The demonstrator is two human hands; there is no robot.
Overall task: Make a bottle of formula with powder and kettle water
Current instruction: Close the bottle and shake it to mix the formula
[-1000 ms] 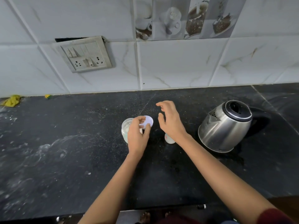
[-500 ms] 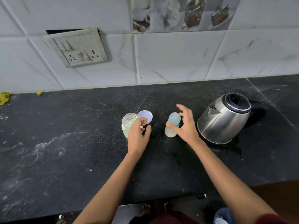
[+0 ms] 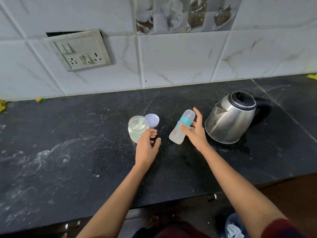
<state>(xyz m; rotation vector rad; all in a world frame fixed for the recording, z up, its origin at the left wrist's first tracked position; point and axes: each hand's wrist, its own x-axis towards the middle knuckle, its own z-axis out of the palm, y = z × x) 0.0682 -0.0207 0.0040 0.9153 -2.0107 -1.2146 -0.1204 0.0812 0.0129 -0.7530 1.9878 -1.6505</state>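
A clear powder jar (image 3: 137, 128) stands open on the black counter (image 3: 68, 152), with white powder and a teal scoop (image 3: 139, 123) inside. Its pale purple lid (image 3: 152, 119) lies flat just behind it. My left hand (image 3: 146, 146) sits at the jar's right side, fingers loosely curled and holding nothing. A baby bottle (image 3: 181, 128) with a teal collar and clear cap is tilted, its top leaning to the right. My right hand (image 3: 195, 131) grips its middle, thumb in front and fingers behind. The steel kettle (image 3: 229, 117) stands just right of that hand.
A tiled wall with a switch and socket plate (image 3: 82, 52) backs the counter. Yellow scraps (image 3: 2, 105) lie at the far left and at the far right edge. Powder smears mark the counter's left part. The front edge runs below my forearms.
My left hand set the lid down behind the jar and let go of it. My right hand reached the bottle, took hold of it and tilted it.
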